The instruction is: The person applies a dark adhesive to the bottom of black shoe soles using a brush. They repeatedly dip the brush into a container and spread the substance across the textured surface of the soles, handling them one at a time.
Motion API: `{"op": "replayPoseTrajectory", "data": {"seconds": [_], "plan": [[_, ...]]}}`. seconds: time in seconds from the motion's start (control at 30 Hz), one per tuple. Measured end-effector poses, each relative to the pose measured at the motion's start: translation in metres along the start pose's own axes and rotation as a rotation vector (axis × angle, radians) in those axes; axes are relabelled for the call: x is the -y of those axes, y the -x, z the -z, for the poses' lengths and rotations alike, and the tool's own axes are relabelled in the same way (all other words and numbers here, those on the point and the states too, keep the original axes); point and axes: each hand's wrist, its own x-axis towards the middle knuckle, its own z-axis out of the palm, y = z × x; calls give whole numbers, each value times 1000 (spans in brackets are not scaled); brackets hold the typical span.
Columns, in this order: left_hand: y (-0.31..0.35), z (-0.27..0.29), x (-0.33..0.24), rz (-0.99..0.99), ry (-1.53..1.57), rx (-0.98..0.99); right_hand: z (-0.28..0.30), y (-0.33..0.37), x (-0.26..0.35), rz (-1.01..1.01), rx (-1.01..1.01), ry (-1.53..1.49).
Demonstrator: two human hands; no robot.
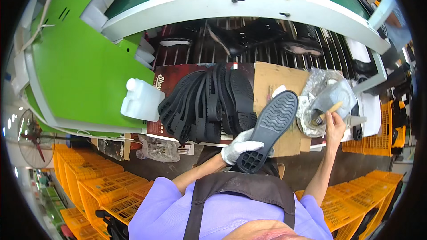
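My left hand point(238, 148), in a white glove, is closed round the heel end of a black shoe sole point(278, 115). The sole is tilted, with its ridged face showing. In my bare right hand point(335, 126) is a brush point(336, 106) with a pale wooden handle, gripped between the fingers. Its lower end reaches into a clear plastic container point(341, 95) lying on its side, so the bristles are hard to make out. Several black soles point(211, 102) stand in a tight row left of the held one. Brown cardboard point(275, 71) lies under the work area.
A white plastic jug point(142, 99) stands beside the green machine panel point(84, 62). Behind the bench, black shoes point(249, 35) rest on metal rollers below a white frame point(240, 4). Orange crates point(106, 186) are stacked at both sides. A white nozzle point(356, 121) sits near my right hand.
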Motion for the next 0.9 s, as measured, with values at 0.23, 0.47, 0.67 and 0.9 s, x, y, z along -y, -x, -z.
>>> {"op": "replayPoseTrajectory", "data": {"seconds": [0.23, 0.47, 0.67, 0.9], "plan": [[-11, 7, -2, -63, 226, -15, 5, -5, 28, 64, 164, 199], [-14, 13, 0, 23, 408, 137, 30, 8, 39, 106, 147, 47], [-18, -2, 4, 47, 390, 55, 3, 15, 34, 229, 78, 284], [-20, -5, 6, 48, 360, 56, -2, 21, 37, 83, 78, 129]]}}
